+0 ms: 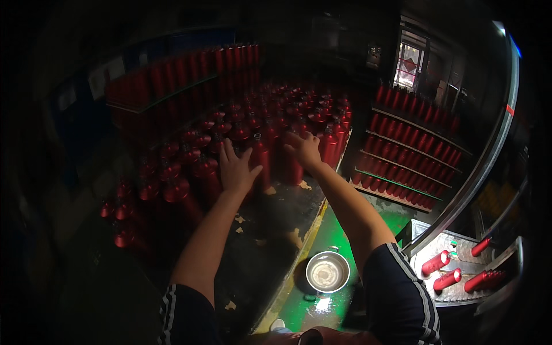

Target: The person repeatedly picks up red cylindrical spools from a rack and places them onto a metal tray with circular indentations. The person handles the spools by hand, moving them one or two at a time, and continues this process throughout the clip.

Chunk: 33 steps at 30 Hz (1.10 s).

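Red metal bottles point(207, 167) with narrow necks stand upright in a dense group on a dark, worn table point(270, 230). My left hand point(237, 169) is open, its fingers spread, over the near edge of the group. Just right of its fingertips stands one red bottle point(260, 164), with its open neck showing. On the far side of that bottle, my right hand point(306, 150) has its fingers apart and slightly bent, close above another red bottle point(291, 168). Whether the right fingertips touch that bottle is hard to see in the dim light.
A metal bowl point(328, 272) sits on the green floor point(342, 230) right of the table. Shelves point(411, 144) of red bottles stand at the right and back left. A lit conveyor-like tray point(460, 264) with red bottles lies beyond a curved metal post point(489, 155).
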### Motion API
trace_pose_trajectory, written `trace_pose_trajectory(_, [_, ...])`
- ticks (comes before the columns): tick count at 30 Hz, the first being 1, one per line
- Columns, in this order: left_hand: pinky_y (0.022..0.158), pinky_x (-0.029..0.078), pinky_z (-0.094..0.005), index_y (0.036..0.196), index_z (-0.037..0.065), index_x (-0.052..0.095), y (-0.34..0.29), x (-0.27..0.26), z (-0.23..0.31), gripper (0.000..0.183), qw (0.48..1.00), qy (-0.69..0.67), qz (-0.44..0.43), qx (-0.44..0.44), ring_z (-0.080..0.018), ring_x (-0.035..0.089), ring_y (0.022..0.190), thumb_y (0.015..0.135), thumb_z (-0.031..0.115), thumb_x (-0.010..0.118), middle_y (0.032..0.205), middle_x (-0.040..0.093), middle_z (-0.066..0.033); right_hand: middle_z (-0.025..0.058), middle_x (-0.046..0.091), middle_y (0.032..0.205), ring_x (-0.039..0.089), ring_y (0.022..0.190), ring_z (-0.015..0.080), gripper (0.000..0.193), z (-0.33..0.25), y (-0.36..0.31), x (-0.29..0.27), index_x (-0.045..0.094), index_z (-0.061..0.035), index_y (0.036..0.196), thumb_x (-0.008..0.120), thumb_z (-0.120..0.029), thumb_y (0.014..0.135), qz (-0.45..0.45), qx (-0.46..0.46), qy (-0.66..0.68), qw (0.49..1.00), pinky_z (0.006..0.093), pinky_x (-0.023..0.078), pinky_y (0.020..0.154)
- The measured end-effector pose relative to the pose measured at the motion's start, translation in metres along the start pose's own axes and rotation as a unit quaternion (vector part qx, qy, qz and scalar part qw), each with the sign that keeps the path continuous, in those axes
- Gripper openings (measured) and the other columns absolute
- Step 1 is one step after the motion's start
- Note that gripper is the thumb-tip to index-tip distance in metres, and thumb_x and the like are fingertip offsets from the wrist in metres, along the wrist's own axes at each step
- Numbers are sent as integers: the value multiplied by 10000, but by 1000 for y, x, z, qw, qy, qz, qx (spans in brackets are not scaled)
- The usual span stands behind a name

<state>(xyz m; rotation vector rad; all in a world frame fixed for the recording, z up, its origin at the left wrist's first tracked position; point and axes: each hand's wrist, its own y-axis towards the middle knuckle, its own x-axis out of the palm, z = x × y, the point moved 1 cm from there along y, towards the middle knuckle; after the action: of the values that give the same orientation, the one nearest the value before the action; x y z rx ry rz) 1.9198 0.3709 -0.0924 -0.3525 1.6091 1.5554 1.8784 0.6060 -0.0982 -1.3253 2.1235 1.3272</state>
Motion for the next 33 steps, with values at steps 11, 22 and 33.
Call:
trace_pose_trajectory(11, [1065, 429, -501, 1243, 252, 674, -31, -7, -49, 559, 994, -61, 89, 24, -460, 430, 1315, 715, 221, 854, 1332, 516, -208, 202, 461, 1417, 473, 1269, 424, 466, -8, -47, 15, 677, -346, 1251, 756, -287, 796, 91, -103, 67, 988, 485, 464, 1040])
trace_pose_trajectory(22, [1048, 446, -437, 1196, 102, 703, -153, -119, 118, 530, 966, -209, 28, 150, -335, 546, 1219, 681, 36, 812, 1311, 602, -137, 118, 573, 1329, 532, 1253, 267, 457, 161, -465, -279, 674, -73, 1246, 757, -235, 826, 171, 164, 297, 925, 403, 427, 1061])
trace_pose_trajectory(33, [997, 507, -388, 1350, -26, 547, -374, 2, 487, 735, 464, -744, -462, -129, -257, 630, 1121, 715, 247, 796, 1263, 623, -135, 71, 627, 1191, 635, 1059, 162, 468, 255, -816, -451, 553, -65, 1371, 602, -240, 939, 509, 391, 407, 650, 318, 533, 951])
